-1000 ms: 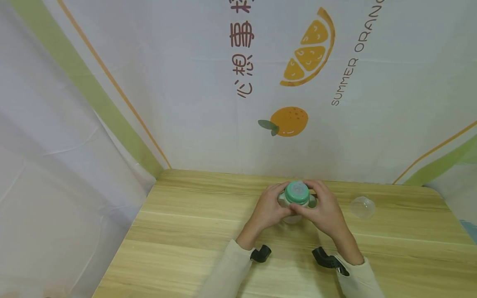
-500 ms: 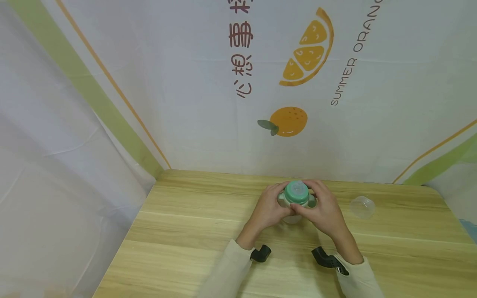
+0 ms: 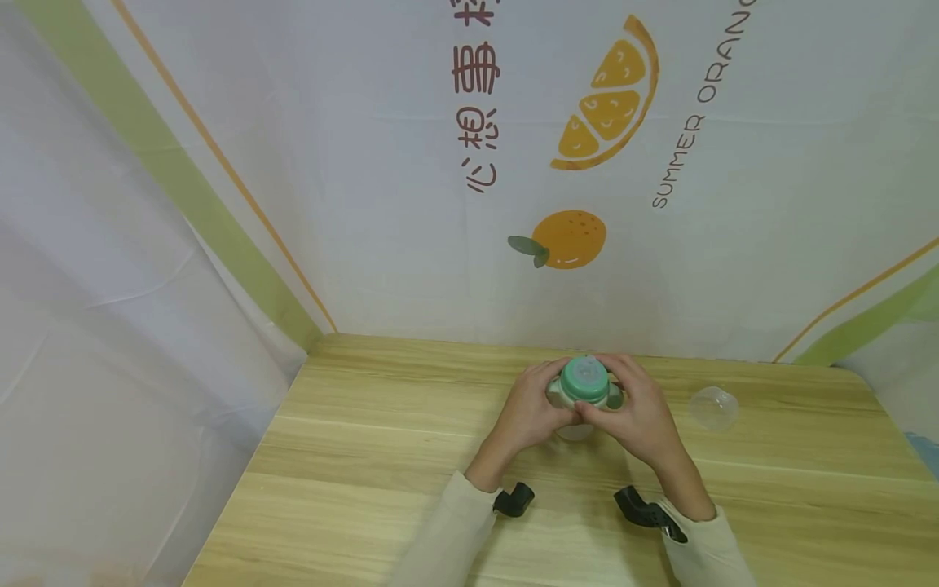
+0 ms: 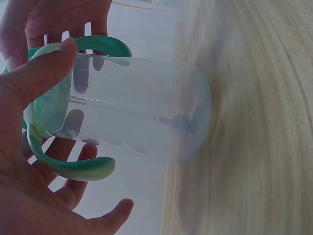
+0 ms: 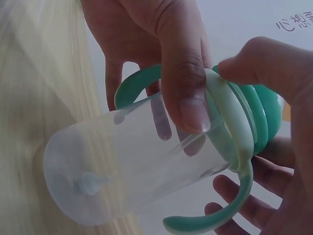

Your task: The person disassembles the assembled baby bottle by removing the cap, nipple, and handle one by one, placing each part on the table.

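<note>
A clear baby drinking cup (image 5: pixel 132 166) has two curved green handles (image 4: pixel 73 169) on a pale ring and a green lid (image 3: pixel 585 379). It stands near upright, its base right at the tabletop. Inside the clear body lies a weighted straw end (image 5: pixel 92 183). My left hand (image 3: pixel 534 408) holds the cup just under the lid, its thumb across the ring and upper body, fingers behind. My right hand (image 3: pixel 637 412) grips around the lid from the other side, with its thumb (image 5: pixel 259 61) at the lid's lower edge. The cup's far side is hidden by the hands.
To the right on the wooden table (image 3: pixel 352 473) lies a clear dome-shaped cover (image 3: pixel 714 408). Behind the table's back edge hangs a white curtain (image 3: pixel 396 244) printed with oranges and lettering. Black wrist mounts (image 3: pixel 515 500) stick out from both sleeves.
My right thumb has edged slightly rightward along the front of the lid. Both hands and the cup otherwise stay in place.
</note>
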`<state>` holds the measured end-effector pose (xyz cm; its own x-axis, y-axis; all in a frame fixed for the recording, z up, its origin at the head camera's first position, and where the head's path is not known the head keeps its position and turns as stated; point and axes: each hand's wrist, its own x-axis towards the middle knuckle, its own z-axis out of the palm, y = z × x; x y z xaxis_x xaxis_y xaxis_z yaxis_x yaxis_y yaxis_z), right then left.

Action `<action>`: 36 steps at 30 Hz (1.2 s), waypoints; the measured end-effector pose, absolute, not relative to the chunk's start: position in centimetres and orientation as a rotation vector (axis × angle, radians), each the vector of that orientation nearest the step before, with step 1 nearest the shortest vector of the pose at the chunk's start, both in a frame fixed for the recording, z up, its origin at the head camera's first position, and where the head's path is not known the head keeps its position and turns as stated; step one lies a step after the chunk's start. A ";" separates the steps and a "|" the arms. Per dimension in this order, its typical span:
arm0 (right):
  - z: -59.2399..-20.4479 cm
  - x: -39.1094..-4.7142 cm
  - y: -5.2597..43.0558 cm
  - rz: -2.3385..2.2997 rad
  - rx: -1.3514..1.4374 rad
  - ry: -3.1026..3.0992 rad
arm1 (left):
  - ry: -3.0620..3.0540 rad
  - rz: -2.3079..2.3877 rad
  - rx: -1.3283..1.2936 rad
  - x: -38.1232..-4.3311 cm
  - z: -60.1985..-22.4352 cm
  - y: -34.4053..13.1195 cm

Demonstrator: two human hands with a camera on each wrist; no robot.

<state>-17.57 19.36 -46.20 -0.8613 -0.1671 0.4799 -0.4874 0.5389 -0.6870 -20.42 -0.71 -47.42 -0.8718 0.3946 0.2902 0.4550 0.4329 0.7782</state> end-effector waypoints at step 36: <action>-46.0 -17.5 19.1 1.235 0.507 -2.407 | -2.608 -1.427 -0.768 -20.3 -47.3 -0.8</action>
